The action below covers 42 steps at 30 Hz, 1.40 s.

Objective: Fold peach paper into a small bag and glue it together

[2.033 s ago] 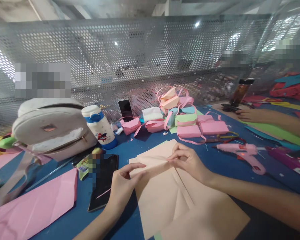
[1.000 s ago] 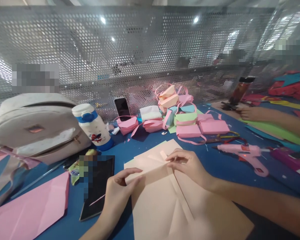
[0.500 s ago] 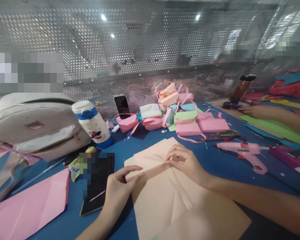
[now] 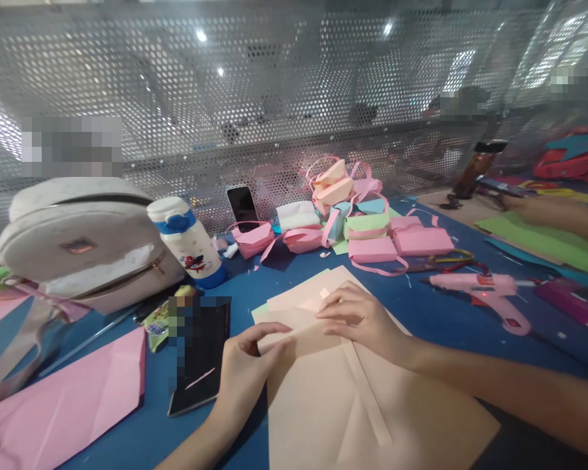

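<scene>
Peach paper sheets [image 4: 313,405] lie on the blue table in front of me, with a greenish edge showing beneath them at the back left. My left hand [image 4: 255,362] is at the left side of the stack, its thumb and forefinger pinching the folded upper part of the paper. My right hand [image 4: 365,323] is closed, fingertips together, on a narrow peach paper strip [image 4: 370,398]. The strip runs from beyond my fingers down across the sheet towards me. Part of it is hidden under my right hand.
Small paper bags [image 4: 372,250] are piled at the back. On the right lie a pink glue gun [image 4: 490,290] and a co-worker's arm [image 4: 553,219]. A black tablet [image 4: 200,359], pink paper [image 4: 73,398], bottle [image 4: 189,245] and backpack [image 4: 88,241] stand or lie left.
The paper strip now lies more plainly across the sheet, its near end further towards me and its far end showing past my right fingertips. My left hand keeps its pose.
</scene>
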Available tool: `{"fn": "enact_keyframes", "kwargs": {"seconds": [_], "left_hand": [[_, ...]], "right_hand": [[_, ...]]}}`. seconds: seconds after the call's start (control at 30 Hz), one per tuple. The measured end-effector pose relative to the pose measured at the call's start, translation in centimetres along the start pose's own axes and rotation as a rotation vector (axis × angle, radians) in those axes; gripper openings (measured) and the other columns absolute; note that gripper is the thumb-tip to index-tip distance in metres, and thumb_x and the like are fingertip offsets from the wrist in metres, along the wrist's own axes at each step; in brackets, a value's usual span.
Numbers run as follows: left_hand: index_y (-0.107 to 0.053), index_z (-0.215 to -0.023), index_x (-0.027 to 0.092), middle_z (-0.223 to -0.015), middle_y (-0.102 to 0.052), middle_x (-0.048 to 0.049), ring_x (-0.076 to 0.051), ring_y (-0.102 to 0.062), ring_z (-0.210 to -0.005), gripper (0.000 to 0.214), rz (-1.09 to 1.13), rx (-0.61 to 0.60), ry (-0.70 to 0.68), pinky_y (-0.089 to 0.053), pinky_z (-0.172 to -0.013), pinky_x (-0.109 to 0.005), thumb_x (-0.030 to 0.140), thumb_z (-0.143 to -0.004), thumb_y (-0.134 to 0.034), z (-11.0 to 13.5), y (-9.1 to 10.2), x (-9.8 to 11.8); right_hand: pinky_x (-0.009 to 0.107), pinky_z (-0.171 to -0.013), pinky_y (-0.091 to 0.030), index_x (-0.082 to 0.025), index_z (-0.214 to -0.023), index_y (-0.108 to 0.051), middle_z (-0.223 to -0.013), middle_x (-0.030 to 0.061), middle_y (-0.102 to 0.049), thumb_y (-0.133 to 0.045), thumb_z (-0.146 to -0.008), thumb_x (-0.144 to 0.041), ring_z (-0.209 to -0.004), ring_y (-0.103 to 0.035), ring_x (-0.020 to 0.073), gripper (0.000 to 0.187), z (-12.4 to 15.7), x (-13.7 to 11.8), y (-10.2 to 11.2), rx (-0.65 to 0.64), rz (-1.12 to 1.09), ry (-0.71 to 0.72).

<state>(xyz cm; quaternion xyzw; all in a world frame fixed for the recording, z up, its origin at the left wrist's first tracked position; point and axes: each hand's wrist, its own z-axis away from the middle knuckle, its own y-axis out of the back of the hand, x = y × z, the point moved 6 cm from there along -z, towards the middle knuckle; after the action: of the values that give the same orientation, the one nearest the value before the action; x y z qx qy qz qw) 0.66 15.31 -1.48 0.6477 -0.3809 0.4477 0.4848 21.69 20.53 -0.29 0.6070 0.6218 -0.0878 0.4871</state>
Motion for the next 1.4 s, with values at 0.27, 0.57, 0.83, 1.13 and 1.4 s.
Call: {"fn": "enact_keyframes", "kwargs": {"seconds": [0.27, 0.57, 0.83, 1.13, 1.4], "left_hand": [[-0.078, -0.069, 0.020, -0.078, -0.078, -0.0063, -0.021, -0.073, -0.075, 0.013, 0.010, 0.004, -0.011, -0.054, -0.064, -0.021, 0.032, -0.064, -0.076, 0.0, -0.1, 0.3], [-0.077, -0.079, 0.019, -0.085, -0.077, -0.0048, -0.018, -0.069, -0.071, 0.018, -0.012, -0.003, -0.015, -0.050, -0.056, -0.021, 0.033, -0.069, -0.074, -0.4, 0.2, -0.6], [-0.077, -0.094, 0.022, -0.101, -0.077, -0.0039, -0.022, -0.070, -0.089, 0.025, -0.119, 0.000, -0.093, -0.052, -0.073, -0.027, 0.032, -0.071, -0.073, -0.4, 0.0, -1.0], [-0.080, -0.083, 0.026, -0.088, -0.077, -0.0022, -0.021, -0.067, -0.084, 0.015, -0.228, 0.083, -0.294, -0.047, -0.087, -0.034, 0.033, -0.074, -0.071, 0.4, 0.1, 1.3], [-0.081, -0.078, 0.027, -0.078, -0.060, -0.0033, -0.022, -0.057, -0.081, 0.017, -0.247, 0.219, -0.350, -0.047, -0.077, -0.034, 0.040, -0.073, -0.071, 1.3, 1.0, 1.9]], "right_hand": [[0.031, -0.080, -0.050, -0.025, -0.088, -0.077, -0.093, 0.0043, -0.067, -0.076, -0.084, -0.031, -0.094, -0.060, 0.0193, 0.008, -0.2, 0.6, -0.4, -0.006, -0.188, -0.123], [0.026, -0.082, -0.052, -0.023, -0.096, -0.074, -0.104, 0.0054, -0.062, -0.075, -0.082, -0.027, -0.097, -0.063, 0.0169, 0.015, 0.1, 2.5, -0.5, 0.002, -0.410, -0.259], [0.030, -0.084, -0.053, -0.022, -0.094, -0.075, -0.098, 0.0058, -0.067, -0.072, -0.084, -0.024, -0.095, -0.064, 0.0194, 0.011, 0.4, 2.1, 0.0, 0.052, -0.331, -0.181], [0.032, -0.075, -0.052, -0.023, -0.093, -0.078, -0.094, 0.0071, -0.069, -0.070, -0.087, -0.032, -0.090, -0.064, 0.0212, 0.013, 0.7, 0.7, 0.6, 0.118, -0.176, -0.007], [0.032, -0.073, -0.047, -0.021, -0.079, -0.072, -0.084, 0.0053, -0.069, -0.070, -0.086, -0.028, -0.084, -0.062, 0.0210, 0.011, 0.6, -1.1, 1.4, 0.186, -0.049, 0.059]]}}
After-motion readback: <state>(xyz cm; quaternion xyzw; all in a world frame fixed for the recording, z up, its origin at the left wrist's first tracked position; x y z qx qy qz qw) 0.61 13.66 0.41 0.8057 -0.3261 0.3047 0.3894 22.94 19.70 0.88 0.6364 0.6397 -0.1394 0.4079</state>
